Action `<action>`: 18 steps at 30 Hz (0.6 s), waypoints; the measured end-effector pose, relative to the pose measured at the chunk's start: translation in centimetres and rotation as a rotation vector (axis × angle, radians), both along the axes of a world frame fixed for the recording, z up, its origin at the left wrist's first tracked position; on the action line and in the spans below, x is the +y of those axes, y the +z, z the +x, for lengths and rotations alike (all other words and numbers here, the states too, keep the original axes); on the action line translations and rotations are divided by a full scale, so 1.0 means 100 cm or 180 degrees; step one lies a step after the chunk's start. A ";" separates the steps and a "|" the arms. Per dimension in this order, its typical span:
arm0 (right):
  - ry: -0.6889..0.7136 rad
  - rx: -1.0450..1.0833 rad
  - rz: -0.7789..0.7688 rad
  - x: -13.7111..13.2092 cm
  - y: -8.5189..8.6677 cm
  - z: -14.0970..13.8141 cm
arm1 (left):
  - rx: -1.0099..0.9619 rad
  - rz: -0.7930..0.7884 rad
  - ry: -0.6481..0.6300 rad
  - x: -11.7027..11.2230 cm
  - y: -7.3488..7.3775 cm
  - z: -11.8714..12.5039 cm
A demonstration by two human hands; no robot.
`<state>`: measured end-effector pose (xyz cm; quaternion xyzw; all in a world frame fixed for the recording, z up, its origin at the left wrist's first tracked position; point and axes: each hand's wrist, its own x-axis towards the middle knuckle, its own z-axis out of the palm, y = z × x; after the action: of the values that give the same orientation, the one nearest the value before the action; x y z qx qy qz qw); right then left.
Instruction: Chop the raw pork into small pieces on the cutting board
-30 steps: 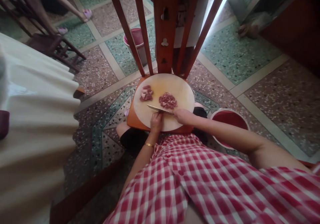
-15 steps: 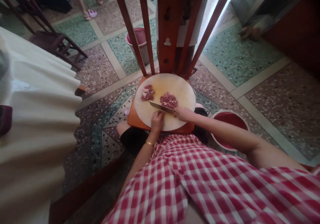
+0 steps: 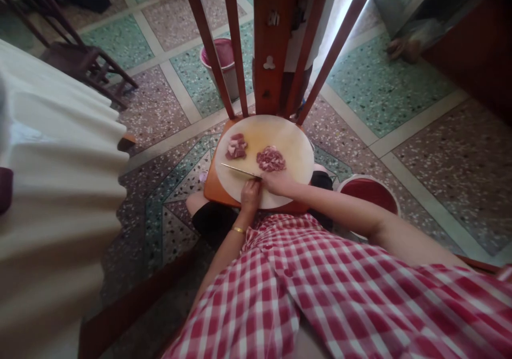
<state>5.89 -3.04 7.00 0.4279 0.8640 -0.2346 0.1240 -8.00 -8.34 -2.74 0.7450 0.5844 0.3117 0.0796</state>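
Toward the round white board's (image 3: 292, 135) near edge: silvery knife (image 3: 241, 170)
Right fingers (image 3: 269, 180) clench it; left fingers (image 3: 251, 184) curl, hold unclear.

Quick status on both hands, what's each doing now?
Left hand: fingers curled, down at the round board; whether it grips anything beneath is hidden.
Right hand: closed, holding the knife.

dim indoors | glare on terrazzo floor (image 3: 388, 92), top | tablecloth (image 3: 60, 151) sheen | wide-angle edge stretch | upper right dark | soft detail
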 end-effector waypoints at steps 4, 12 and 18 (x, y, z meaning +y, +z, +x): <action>-0.0016 0.0091 0.0029 0.000 0.000 0.011 | 0.0086 -0.0013 -0.0076 -0.002 0.003 -0.002; -0.0358 -0.0259 -0.0049 -0.014 0.012 0.050 | -0.0132 -0.0044 -0.0228 -0.008 0.007 -0.007; -0.0148 -0.0073 -0.0322 -0.005 0.008 0.036 | -0.0120 0.0066 -0.0186 -0.008 0.003 -0.008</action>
<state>9.44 -3.56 7.79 0.4437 0.8393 -0.2760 0.1499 -8.75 -9.13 -2.47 0.7565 0.5574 0.3294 0.0919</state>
